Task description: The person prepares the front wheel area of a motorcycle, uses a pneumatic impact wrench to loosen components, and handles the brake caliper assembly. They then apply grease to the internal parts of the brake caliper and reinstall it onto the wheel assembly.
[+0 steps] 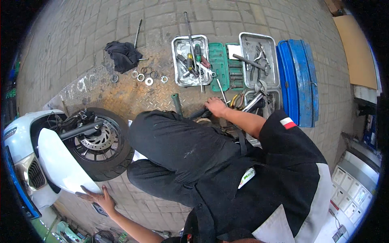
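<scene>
White panel (65,166) is touched by spread left fingers (90,193), wheel (115,164) beyond still mounted; rings (149,82) laid past right fingers (209,103), hold unclear.

Left grip (98,200) with fingers (106,192) apart, right grip (216,107) farther forward, both forearms (245,121) bare

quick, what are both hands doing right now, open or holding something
Left hand: open, fingers spread against the white fender.
Right hand: cannot tell whether it is closed or holding anything.

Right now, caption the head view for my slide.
Left hand at a white panel beside a wheel, right hand near metal tool trays.
</scene>
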Available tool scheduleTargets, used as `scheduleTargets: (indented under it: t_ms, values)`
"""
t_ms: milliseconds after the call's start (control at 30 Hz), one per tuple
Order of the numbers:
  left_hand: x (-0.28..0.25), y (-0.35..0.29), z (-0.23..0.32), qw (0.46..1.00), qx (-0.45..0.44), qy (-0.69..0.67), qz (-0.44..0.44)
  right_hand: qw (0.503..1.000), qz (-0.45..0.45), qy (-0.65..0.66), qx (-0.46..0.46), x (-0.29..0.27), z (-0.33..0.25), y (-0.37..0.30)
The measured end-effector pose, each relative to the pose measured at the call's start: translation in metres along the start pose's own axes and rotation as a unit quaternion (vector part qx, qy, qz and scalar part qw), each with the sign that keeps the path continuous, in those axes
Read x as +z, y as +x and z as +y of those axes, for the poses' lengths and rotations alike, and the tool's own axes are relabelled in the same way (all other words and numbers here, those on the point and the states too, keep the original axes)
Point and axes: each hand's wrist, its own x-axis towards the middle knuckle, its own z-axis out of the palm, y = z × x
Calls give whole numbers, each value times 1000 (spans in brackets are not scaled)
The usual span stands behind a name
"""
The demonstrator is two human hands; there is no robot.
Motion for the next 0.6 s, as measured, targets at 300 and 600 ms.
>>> scheduleTargets:
  t_ms: [300, 600]
  values:
    - [3, -4, -10, 1000, -16, 9, -3, 990, -7, 128, -57, -20, 0, -11]
    - [7, -5, -19, 998, 19, 47, 21, 865, 271, 357, 227, -77, 22, 30]
